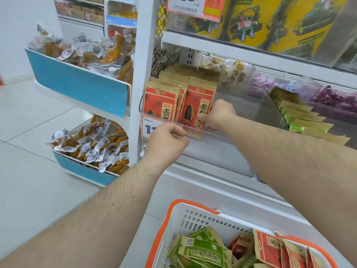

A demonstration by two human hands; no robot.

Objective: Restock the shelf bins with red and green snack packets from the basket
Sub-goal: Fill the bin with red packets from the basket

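Observation:
Two rows of red snack packets (162, 105) stand upright in a clear shelf bin (218, 134). My right hand (217, 115) reaches into this bin and grips the front red packet (195, 109) of the right row. My left hand (168, 138) pinches the bin's clear front rim. To the right, green snack packets (303, 120) lean in a neighbouring bin. Below, a white basket (201, 219) with orange handles holds loose green packets (201, 250) and red packets (268, 248).
A blue-fronted rack (77, 82) on the left carries vacuum-sealed snacks on two tiers. Yellow tubs (260, 18) sit on the shelf above. A price tag (149, 126) hangs on the bin front. Purple sweets (336, 97) fill bins at far right. White floor tiles lie at the left.

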